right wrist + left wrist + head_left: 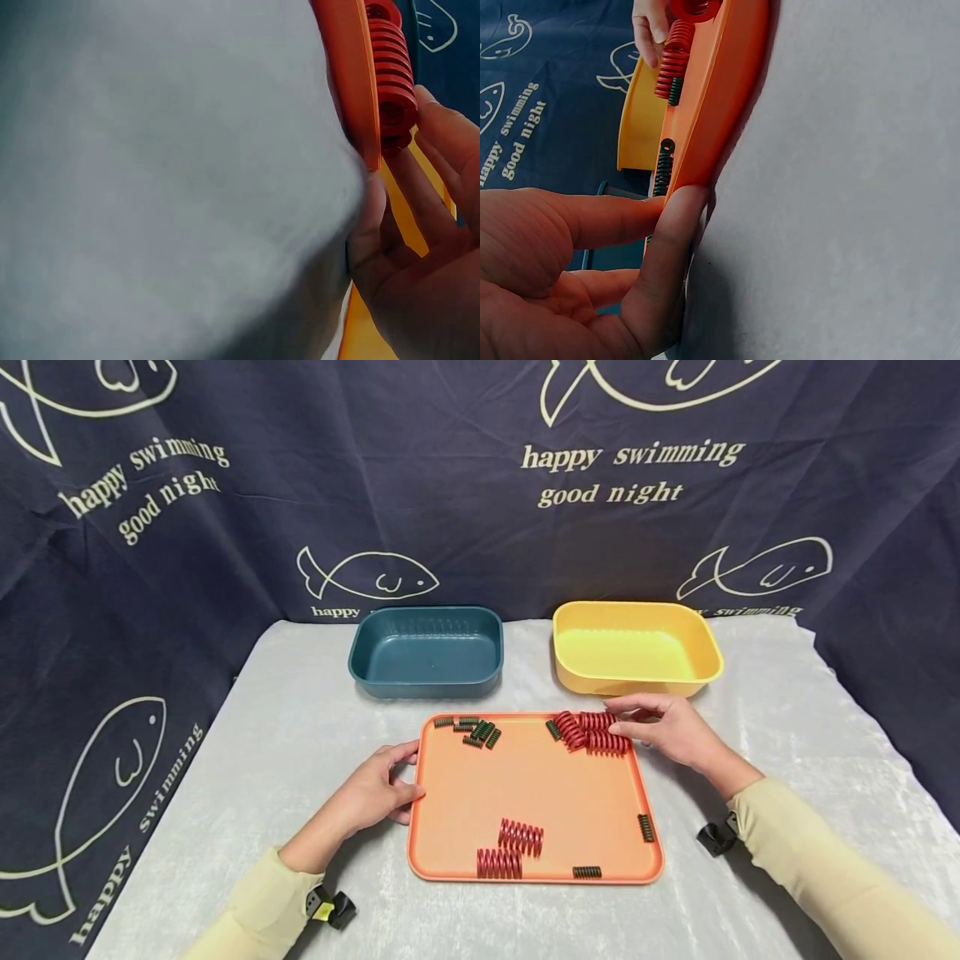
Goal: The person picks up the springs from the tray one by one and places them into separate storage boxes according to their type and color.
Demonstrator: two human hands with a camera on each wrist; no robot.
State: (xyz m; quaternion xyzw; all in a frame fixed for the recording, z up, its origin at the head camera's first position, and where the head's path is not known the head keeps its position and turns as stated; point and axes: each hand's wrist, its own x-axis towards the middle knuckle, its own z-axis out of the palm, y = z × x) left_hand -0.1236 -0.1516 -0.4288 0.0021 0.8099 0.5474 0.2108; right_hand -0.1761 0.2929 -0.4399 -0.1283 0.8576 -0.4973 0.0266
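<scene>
An orange tray (525, 785) lies on the grey cloth. It carries a cluster of red springs (592, 732) at its far right corner, two more red springs (521, 837) near the front, and small dark green springs (476, 731) at the far left. My right hand (617, 720) reaches into the corner cluster, its fingers curled round a red spring (390, 75) at the tray's rim (349, 67). At the tray's left edge my left hand (408, 770) has thumb and forefinger straight against the rim (727, 90).
A dark blue bin (423, 687) and a yellow bin (637, 683) stand side by side behind the tray, with nothing visible inside either. Single green springs (646, 827) lie by the tray's right and front rims. A dark fish-print curtain hangs behind the table.
</scene>
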